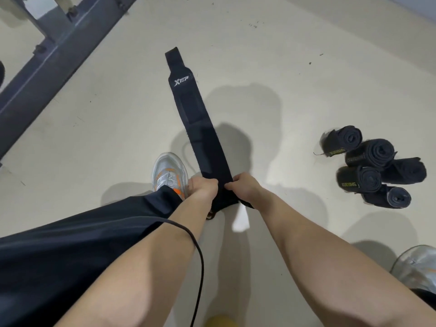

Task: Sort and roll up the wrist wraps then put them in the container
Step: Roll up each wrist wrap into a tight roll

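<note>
Both left hand (203, 188) and right hand (244, 188) pinch the wrist wrap (197, 109) on pale floor (306, 67); dark frame (47, 62), perhaps steel, beyond.

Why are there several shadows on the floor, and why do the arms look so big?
Head view: soft overlapping shadows fall on the pale floor around the wrist wrap, hinting at more than one light; the wide-angle lens swells the near forearms, while the left hand and right hand look small.

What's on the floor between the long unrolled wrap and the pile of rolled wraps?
Only bare floor crossed by shadows separates the unrolled wrap from the rolled wraps, per the head view.
</note>
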A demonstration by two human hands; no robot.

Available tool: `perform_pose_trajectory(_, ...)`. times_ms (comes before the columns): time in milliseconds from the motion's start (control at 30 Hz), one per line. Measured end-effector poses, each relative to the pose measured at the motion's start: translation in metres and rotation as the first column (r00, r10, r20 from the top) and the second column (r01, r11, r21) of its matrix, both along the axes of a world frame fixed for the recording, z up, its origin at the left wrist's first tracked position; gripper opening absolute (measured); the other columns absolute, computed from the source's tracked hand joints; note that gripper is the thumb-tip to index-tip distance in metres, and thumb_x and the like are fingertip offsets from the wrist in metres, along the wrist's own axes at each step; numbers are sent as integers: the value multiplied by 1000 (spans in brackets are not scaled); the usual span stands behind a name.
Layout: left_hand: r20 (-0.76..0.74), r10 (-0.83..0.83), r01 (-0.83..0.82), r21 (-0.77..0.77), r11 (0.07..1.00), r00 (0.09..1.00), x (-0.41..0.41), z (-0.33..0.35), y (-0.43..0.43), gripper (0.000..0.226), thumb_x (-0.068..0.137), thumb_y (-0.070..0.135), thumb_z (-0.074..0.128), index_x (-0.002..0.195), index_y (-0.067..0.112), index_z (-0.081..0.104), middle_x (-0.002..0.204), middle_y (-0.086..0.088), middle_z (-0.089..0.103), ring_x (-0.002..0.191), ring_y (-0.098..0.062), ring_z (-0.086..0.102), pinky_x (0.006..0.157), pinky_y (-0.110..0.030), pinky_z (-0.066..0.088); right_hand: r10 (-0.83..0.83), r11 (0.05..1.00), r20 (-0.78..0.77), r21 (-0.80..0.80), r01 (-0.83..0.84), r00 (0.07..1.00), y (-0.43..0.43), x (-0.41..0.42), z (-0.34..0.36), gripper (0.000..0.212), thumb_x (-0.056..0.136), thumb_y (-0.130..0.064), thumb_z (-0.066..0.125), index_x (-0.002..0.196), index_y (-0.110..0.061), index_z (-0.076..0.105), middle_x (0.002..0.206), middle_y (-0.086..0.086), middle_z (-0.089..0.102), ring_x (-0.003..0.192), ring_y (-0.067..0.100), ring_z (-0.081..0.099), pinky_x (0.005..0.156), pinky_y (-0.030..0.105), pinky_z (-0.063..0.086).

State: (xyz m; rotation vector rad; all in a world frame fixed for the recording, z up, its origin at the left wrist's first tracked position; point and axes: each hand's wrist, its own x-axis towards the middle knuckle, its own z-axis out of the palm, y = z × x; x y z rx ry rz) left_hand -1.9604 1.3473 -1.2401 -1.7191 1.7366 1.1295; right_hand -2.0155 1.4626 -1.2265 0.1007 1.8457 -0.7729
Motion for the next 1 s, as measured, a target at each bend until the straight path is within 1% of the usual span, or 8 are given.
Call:
perform_pose_trajectory(167,-123,100,-75,194,978,987,-8,23,4,22,90,23,67,101,8,57,83,-9,57,76,-25,55,71,-32,44,-80,995,-78,-64,75,994,31,-21,27,23,93,-19,66,77,-1,66,70,4,57,66,19,51,61,28,39)
perform_pose_trajectory(300,-274,176,-61,381,923,946,-30,67,13,24,84,24,64,102,8,66,94,-13,72,83,-28,67,74,-31,51,-133,987,-158,-111,116,979,60,-45,75,50,94,-20,68,53,-19,40,38,-15,30,40,8,28,45,21,23)
perform_pose_trajectory(433,-372,46,110,387,916,927,-54,126,17,31,85,27,73,107,7,69,88,-12,68,79,-27,67,78,-34,58,-230,950,-228,-263,168,946,77,-61,121,56,92,-17,68,55,-24,26,51,-7,23,50,14,21,52,29,18)
perform_pose_trajectory(500,-419,-44,213,366,906,907,-60,159,16,42,77,29,80,109,3,71,87,-12,62,77,-26,59,72,-33,56,-247,937,-235,-305,170,940,85,-64,147,55,94,-16,69,54,-22,32,49,-9,29,45,10,27,47,22,22)
perform_pose_trajectory(667,-506,-158,362,334,871,848,-63,245,19,23,92,13,73,113,7,67,82,-1,77,73,-17,75,64,-29,62,-249,921,-260,-361,146,933,97,-65,215,51,94,-19,71,51,-21,44,50,-6,41,50,13,37,49,23,29)
perform_pose_trajectory(800,-581,-273,453,188,871,767,-64,311,18,27,93,13,72,118,2,65,102,-11,72,59,-16,70,56,-26,58,-313,877,-216,-440,194,925,102,-60,273,36,95,-19,70,65,-17,50,66,1,53,66,18,55,68,32,57)
perform_pose_trajectory(900,-658,-388,498,-23,867,646,-60,362,23,28,98,14,63,123,24,55,99,-10,69,42,-12,59,49,-23,51,-395,811,-159,-522,262,905,107,-51,319,27,98,-19,68,76,-13,54,78,7,55,66,18,58,60,27,59)
perform_pose_trajectory(1000,-757,-464,614,-106,782,460,-48,411,28,35,101,3,48,115,25,71,94,-10,71,55,-16,65,55,-25,52,-502,710,-94,-612,347,860,120,-39,369,20,99,-14,64,80,-10,59,67,4,54,49,15,50,46,25,48)
